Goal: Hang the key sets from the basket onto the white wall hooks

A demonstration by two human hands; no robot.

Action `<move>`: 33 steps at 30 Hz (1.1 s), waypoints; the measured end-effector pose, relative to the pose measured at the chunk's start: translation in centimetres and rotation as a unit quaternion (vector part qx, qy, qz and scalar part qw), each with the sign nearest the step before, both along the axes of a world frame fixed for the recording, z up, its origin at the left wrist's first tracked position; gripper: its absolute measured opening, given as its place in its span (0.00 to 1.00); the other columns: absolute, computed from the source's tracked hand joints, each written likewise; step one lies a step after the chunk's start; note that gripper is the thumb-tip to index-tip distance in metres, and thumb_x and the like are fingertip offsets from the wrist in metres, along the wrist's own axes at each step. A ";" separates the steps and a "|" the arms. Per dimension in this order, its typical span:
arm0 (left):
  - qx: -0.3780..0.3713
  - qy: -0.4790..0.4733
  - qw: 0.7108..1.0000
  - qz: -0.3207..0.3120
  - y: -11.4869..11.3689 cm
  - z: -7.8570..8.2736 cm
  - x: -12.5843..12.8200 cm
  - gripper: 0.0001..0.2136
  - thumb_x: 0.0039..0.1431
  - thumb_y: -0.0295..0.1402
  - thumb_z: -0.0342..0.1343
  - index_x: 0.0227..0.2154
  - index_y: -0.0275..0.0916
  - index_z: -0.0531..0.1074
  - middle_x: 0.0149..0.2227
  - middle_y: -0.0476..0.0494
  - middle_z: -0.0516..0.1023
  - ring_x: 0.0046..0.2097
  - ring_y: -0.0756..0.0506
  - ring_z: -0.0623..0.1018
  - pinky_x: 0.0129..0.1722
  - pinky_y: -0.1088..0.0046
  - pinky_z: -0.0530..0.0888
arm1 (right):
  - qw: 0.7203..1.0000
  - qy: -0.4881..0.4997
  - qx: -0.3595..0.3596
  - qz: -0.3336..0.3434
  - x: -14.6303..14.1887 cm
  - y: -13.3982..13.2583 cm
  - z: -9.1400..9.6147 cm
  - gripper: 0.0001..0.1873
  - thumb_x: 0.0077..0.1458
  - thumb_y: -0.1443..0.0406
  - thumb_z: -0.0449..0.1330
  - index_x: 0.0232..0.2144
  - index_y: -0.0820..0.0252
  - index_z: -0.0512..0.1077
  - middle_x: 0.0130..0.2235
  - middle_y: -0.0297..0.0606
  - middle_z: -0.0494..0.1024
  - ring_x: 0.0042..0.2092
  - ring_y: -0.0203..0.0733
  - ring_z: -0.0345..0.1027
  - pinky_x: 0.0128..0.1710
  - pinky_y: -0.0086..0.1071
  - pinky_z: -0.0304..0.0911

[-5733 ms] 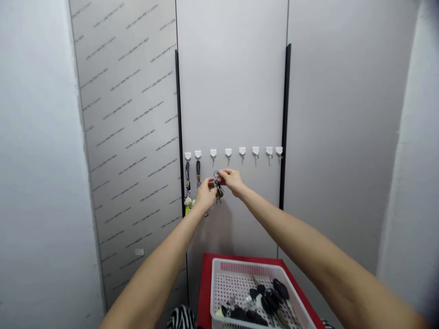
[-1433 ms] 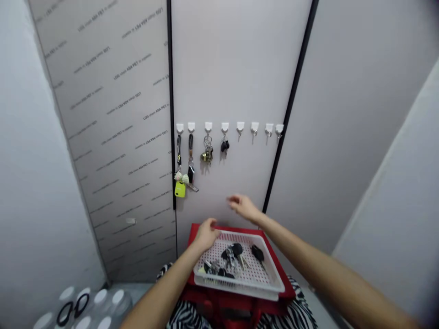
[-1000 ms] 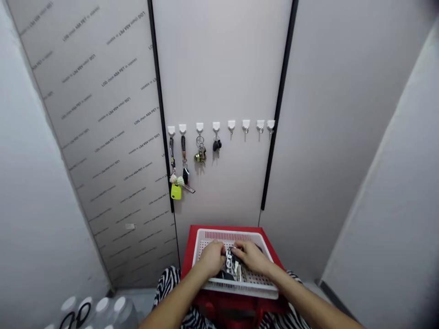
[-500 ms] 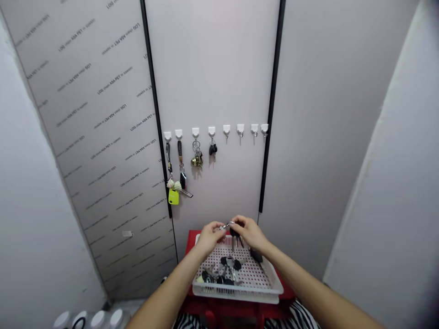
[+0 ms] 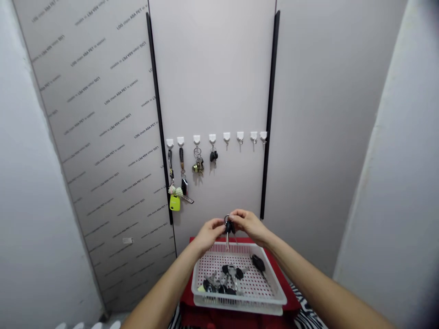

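Observation:
Between my two hands, above the far rim of a white perforated basket (image 5: pixel 252 299), hangs a bunch of keys (image 5: pixel 227 233) with black heads on a metal ring. My right hand (image 5: pixel 249 225) pinches the ring from the right. Closed on the left side of the same keys, my left hand (image 5: pixel 211 232) has its thumb and fingertips at the black heads. Below, more black-headed keys (image 5: pixel 233 273) lie in a loose heap in the basket. A black key fob (image 5: pixel 258 263) with a long blade rests by the basket's right wall.
A row of white hooks (image 5: pixel 227 136) is stuck on the wall panel ahead. Left hooks carry a lime-green tag (image 5: pixel 174 203), a black car fob (image 5: pixel 184 186), brass keys (image 5: pixel 198 167) and small black keys (image 5: pixel 213 156). The basket stands on a red surface (image 5: pixel 291 299).
The keys have turned and now hang upright from their ring between my hands, slightly left of before. My right hand has risen a little towards the ring. The view has tilted slightly.

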State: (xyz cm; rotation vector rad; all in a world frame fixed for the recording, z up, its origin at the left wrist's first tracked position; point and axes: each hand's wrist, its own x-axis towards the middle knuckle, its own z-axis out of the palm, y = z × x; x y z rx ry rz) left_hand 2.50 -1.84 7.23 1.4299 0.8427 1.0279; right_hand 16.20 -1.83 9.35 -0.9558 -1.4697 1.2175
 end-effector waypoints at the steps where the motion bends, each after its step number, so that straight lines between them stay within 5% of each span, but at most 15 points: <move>1: 0.000 0.004 1.000 -0.013 -0.1 0.1 0.1 0.13 0.36 0.35 0.53 0.28 0.34 0.65 0.26 0.48 0.68 0.27 0.55 0.66 0.27 0.80 0.61 | 1.000 0.011 0.001 -0.001 0.0 0.0 0.1 0.13 0.33 0.60 0.56 0.18 0.65 0.62 0.17 0.29 0.63 0.19 0.27 0.55 0.21 0.25 0.53; 7: 0.022 0.021 0.999 0.029 0.7 1.1 -0.4 0.07 0.36 0.32 0.52 0.20 0.32 0.64 0.15 0.54 0.61 0.19 0.57 0.61 0.23 0.80 0.59 | 0.999 -0.012 0.014 -0.038 0.6 0.4 0.3 0.12 0.36 0.60 0.54 0.19 0.65 0.62 0.22 0.33 0.66 0.24 0.29 0.58 0.25 0.26 0.54; 10: 0.078 0.080 0.993 0.041 1.2 2.8 -0.6 0.04 0.38 0.29 0.50 0.17 0.33 0.63 0.14 0.54 0.61 0.18 0.56 0.61 0.21 0.79 0.59 | 0.996 -0.047 0.037 -0.071 0.7 0.4 0.4 0.11 0.37 0.60 0.53 0.22 0.64 0.64 0.25 0.34 0.68 0.28 0.31 0.59 0.26 0.26 0.53; 14: 0.154 0.139 0.976 0.064 1.3 5.4 0.1 0.05 0.39 0.29 0.47 0.14 0.34 0.62 0.13 0.54 0.61 0.18 0.56 0.61 0.20 0.80 0.58 | 0.994 -0.075 0.076 -0.004 0.2 0.0 0.5 0.12 0.37 0.61 0.53 0.26 0.63 0.65 0.27 0.34 0.69 0.29 0.32 0.60 0.26 0.26 0.53; 19: 0.161 0.149 0.974 0.053 1.2 7.7 1.1 0.04 0.40 0.28 0.47 0.15 0.33 0.62 0.13 0.53 0.62 0.17 0.56 0.62 0.20 0.79 0.60 | 0.994 0.000 0.104 -0.034 -0.7 -0.1 1.6 0.11 0.38 0.61 0.52 0.24 0.64 0.64 0.22 0.33 0.67 0.23 0.29 0.58 0.21 0.24 0.52; 28: 0.243 0.118 0.954 0.127 3.3 11.5 3.2 0.16 0.41 0.25 0.47 0.38 0.32 0.60 0.28 0.44 0.69 0.27 0.54 0.68 0.28 0.78 0.64 | 0.966 0.118 0.175 -0.147 -0.9 5.3 9.5 0.10 0.35 0.61 0.54 0.18 0.65 0.62 0.16 0.28 0.63 0.17 0.26 0.54 0.16 0.22 0.50; 33: 0.293 0.157 0.931 0.153 4.4 13.9 4.1 0.16 0.41 0.23 0.46 0.38 0.32 0.62 0.37 0.41 0.68 0.36 0.51 0.68 0.37 0.77 0.62 | 0.950 0.108 0.192 -0.221 -1.4 8.5 13.4 0.07 0.36 0.64 0.53 0.16 0.64 0.62 0.15 0.28 0.63 0.16 0.26 0.54 0.16 0.22 0.52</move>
